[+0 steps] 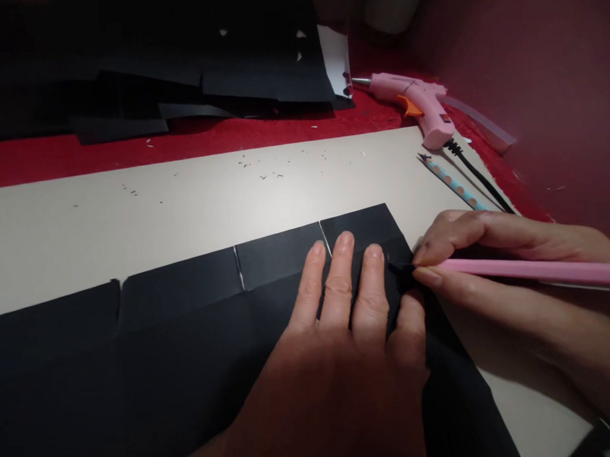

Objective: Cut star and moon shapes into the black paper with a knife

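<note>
A large sheet of black card (180, 366) fills the front of the view, with slits cut in from its far edge and a crease running along below them. My left hand (339, 347) lies flat on the card near its right end, fingers spread. Between the thumb and fingers of my right hand (490, 249) is a slim pink craft knife (536, 271). Its dark, blade-like tip touches or nearly touches the card just right of my left fingers; the exact contact is hard to see. The right hand rests at the card's right edge.
Under the card lies a cream board (194, 219) sprinkled with small dark scraps. A pink glue gun (415, 101) with a black cord and a blue dotted pencil (453, 182) lie at the far right. More black card (259, 70) is stacked behind, on a red surface (252, 134).
</note>
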Demonstrator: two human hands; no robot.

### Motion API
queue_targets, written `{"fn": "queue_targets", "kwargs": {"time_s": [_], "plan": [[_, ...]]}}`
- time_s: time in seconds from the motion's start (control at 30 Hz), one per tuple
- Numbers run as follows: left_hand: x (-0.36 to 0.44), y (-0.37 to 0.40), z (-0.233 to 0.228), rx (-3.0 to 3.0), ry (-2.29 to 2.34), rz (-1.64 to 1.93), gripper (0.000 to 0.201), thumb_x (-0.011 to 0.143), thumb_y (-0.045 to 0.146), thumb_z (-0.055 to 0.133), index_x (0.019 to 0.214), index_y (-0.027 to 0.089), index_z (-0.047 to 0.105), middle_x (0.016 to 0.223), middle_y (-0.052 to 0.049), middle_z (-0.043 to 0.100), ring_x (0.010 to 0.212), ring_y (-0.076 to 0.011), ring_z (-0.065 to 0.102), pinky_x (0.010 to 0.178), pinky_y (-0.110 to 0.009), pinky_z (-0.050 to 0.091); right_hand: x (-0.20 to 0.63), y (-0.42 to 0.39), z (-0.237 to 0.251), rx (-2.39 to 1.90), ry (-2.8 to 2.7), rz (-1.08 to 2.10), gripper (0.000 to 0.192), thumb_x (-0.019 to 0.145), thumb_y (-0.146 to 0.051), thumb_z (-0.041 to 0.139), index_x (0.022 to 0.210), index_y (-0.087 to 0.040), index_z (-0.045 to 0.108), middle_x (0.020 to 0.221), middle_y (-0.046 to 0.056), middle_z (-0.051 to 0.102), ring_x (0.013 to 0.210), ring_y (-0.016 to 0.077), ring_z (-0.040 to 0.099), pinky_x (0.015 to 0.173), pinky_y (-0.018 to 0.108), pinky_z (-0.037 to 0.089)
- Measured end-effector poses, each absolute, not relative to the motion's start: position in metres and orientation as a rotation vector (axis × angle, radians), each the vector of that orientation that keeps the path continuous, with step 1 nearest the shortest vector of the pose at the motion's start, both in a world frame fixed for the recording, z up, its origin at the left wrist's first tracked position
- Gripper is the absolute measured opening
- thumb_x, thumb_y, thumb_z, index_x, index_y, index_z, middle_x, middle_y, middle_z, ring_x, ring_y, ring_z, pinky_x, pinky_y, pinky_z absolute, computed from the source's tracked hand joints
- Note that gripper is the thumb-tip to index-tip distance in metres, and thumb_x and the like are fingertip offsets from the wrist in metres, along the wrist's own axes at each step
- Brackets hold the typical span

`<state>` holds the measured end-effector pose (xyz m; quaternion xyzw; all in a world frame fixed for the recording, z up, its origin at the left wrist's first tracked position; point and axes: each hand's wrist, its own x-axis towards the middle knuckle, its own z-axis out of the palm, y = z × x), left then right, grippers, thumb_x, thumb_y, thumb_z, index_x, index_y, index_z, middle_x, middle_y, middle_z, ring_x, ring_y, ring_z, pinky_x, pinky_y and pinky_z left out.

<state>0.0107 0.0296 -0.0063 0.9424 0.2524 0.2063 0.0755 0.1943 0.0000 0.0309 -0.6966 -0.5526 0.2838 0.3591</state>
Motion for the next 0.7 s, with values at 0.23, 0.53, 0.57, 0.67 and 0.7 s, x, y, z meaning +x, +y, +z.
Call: {"fn": "queue_targets", "kwargs": {"time_s": [0.23,0.53,0.57,0.67,0.7], "plan": [[0.0092,0.0295,-0.0052,2.828,0.76,0.614,0.041,0.09,0.042,0.065,0.122,0.019,0.074,0.138,-0.025,0.058,0.132,-0.0485,0.048,0.105,-0.063,0.047,0.198,0.001,0.0332,-1.781,-1.606,0.653,0.007,0.082,-0.038,0.074,0.075,-0.037,0.073,0.079,-0.008,0.076,0.071,0.0139,0.07,0.06,0.022,0.052],[0.0107,0.0302,-0.006,2.834,0.752,0.606,0.042,0.092,0.042,0.064,0.126,0.018,0.072,0.14,-0.025,0.057,0.133,-0.0487,0.047,0.106,-0.064,0.046,0.1988,0.0033,0.0346,-1.854,-1.368,0.764,0.012,0.075,-0.04,0.076,0.068,-0.031,0.073,0.074,-0.003,0.074,0.065,0.0175,0.068,0.056,0.027,0.048],[0.0103,0.0298,-0.0058,2.831,0.751,0.597,0.042,0.092,0.042,0.064,0.126,0.019,0.072,0.14,-0.025,0.057,0.133,-0.0486,0.047,0.106,-0.064,0.046,0.1985,0.0033,0.0349,-1.855,-1.354,0.79,0.012,0.074,-0.041,0.078,0.068,-0.03,0.074,0.075,-0.003,0.074,0.066,0.0175,0.067,0.057,0.027,0.048],[0.0086,0.0289,-0.0055,2.823,0.751,0.601,0.041,0.093,0.041,0.062,0.125,0.019,0.073,0.14,-0.024,0.058,0.133,-0.0483,0.047,0.106,-0.064,0.047,0.1955,0.0035,0.0355,-1.856,-1.333,0.859,0.015,0.071,-0.043,0.081,0.067,-0.03,0.075,0.075,-0.002,0.074,0.066,0.0173,0.067,0.057,0.027,0.047],[0.008,0.0286,-0.0056,2.822,0.752,0.604,0.04,0.093,0.041,0.062,0.125,0.019,0.073,0.14,-0.024,0.058,0.133,-0.0482,0.048,0.106,-0.064,0.047,0.1938,0.0035,0.0354,-1.862,-1.319,0.851,0.015,0.071,-0.043,0.08,0.067,-0.03,0.075,0.075,-0.002,0.074,0.066,0.0176,0.067,0.057,0.027,0.047]]}}
